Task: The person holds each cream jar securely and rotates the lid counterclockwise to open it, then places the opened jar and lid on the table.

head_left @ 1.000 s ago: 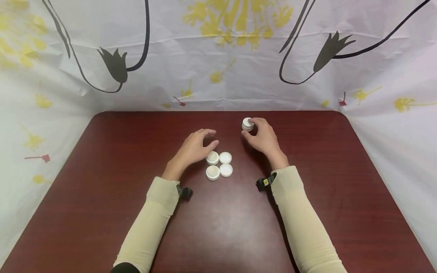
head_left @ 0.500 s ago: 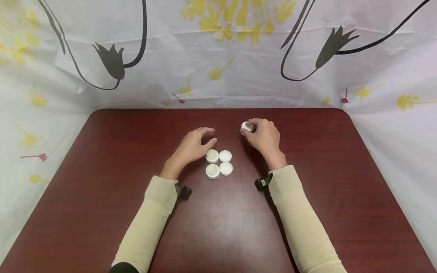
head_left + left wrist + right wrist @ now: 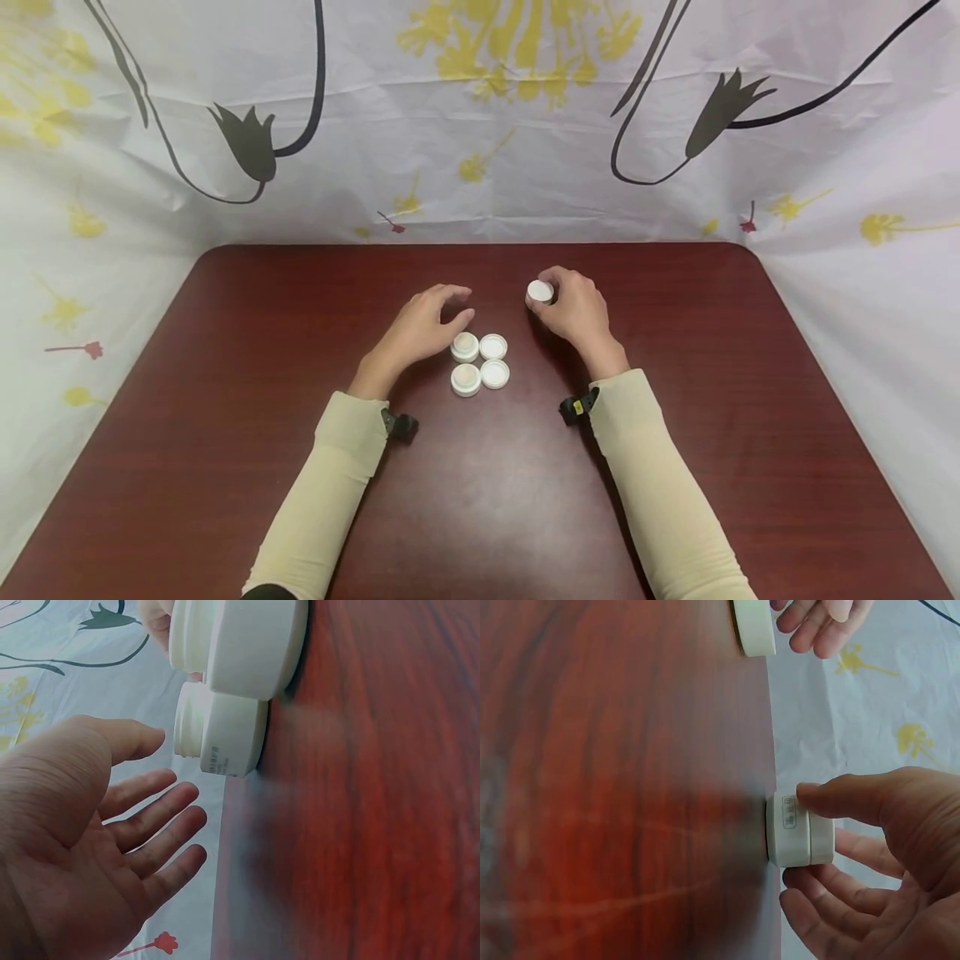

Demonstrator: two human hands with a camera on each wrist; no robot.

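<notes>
My right hand (image 3: 577,312) grips a small white lidded jar (image 3: 539,292) at the back of the table, right of centre. Thumb and fingers pinch the jar's sides in the right wrist view, where the capped jar (image 3: 791,844) shows a small printed label and its base is right at the tabletop. My left hand (image 3: 420,327) hovers with relaxed, parted fingers and nothing in them. Just beside its thumb stand two uncapped white jars, a farther one (image 3: 465,344) and a nearer one (image 3: 466,380). To their right lie two round white lids, one farther (image 3: 493,346) and one nearer (image 3: 494,374).
The dark red wooden table (image 3: 472,500) ends at a back edge behind both hands. A white cloth (image 3: 480,125) with printed flowers hangs behind it and along both sides. Each wrist carries a small black camera.
My right hand has closed on the capped jar and brought it slightly nearer and to the left. The left hand, uncapped jars and lids stay about where they were.
</notes>
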